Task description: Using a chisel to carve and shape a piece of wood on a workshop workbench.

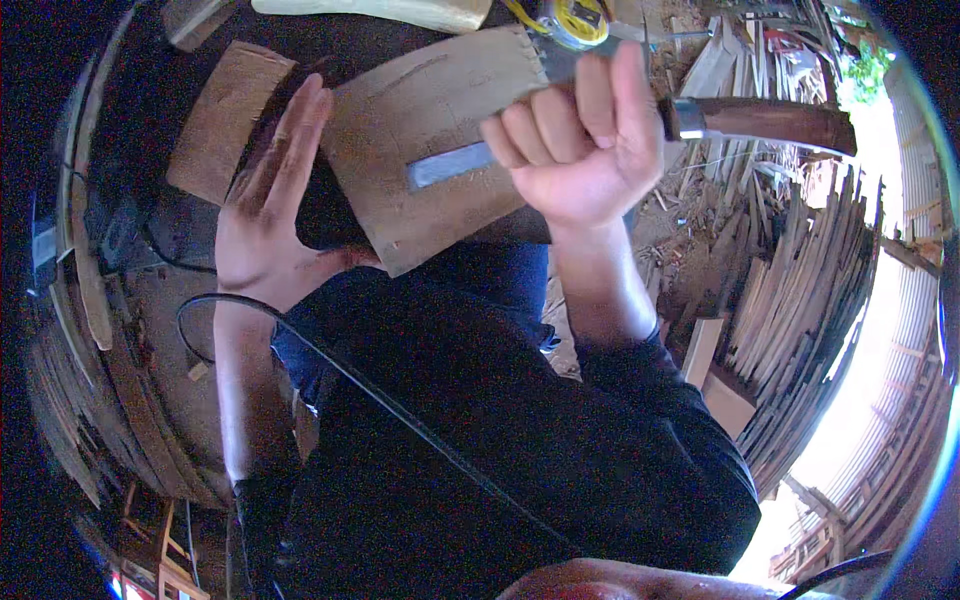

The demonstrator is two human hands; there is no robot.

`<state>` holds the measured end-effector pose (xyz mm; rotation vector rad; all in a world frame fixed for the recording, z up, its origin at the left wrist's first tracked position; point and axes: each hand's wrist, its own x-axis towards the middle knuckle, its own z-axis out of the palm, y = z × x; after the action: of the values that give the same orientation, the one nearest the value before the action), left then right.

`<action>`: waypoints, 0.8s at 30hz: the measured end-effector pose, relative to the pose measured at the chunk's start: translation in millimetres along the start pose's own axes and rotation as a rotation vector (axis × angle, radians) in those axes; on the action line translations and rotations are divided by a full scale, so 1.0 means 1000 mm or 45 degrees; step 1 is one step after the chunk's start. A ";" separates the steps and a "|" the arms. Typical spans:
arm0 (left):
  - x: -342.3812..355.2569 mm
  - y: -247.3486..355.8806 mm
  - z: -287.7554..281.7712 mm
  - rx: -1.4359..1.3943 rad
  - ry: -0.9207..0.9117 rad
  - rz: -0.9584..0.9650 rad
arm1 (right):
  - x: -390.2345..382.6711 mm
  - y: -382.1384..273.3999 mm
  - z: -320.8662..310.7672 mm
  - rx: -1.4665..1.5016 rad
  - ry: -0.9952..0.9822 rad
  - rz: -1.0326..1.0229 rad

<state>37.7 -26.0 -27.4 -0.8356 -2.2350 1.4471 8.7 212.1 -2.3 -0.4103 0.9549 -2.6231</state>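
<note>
My right hand (590, 150) is closed in a fist around the shank of a chisel (765, 120). Its brown wooden handle and metal ferrule stick out to the right, and its flat steel blade points left across a curved, sawn wooden board (430, 105). Whether the blade touches the wood I cannot tell. My left hand (270, 215) is spread along the board's left edge, fingers stretched away from me and thumb at its near corner. Beyond those fingers is a smaller brown wooden piece (225, 125).
A pale, shaped piece of wood (370, 10) lies at the far edge, beside a yellow roll (578, 20). Stacked wooden strips (800, 310) stand on the right, with more planks (70, 400) on the left. A black cable (400, 410) runs across my front.
</note>
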 end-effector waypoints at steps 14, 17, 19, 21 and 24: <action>-0.006 0.012 -0.001 1.075 -0.308 0.206 | -0.002 0.001 0.000 -0.068 -0.052 0.035; -0.003 0.012 -0.004 1.070 -0.321 0.250 | -0.010 -0.021 -0.022 0.018 -0.030 -0.057; -0.001 0.011 -0.005 1.065 -0.324 0.287 | -0.014 -0.018 -0.018 0.006 0.039 -0.069; -0.003 0.008 -0.005 1.062 -0.310 0.328 | -0.007 0.005 0.001 0.036 -0.007 -0.026; -0.005 0.007 -0.003 1.065 -0.279 0.366 | 0.000 0.016 0.011 -0.054 -0.062 0.034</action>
<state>45.3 -24.6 -32.2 -0.7296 -1.3996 2.4304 15.6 194.3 -4.4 -0.4664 0.9951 -2.5608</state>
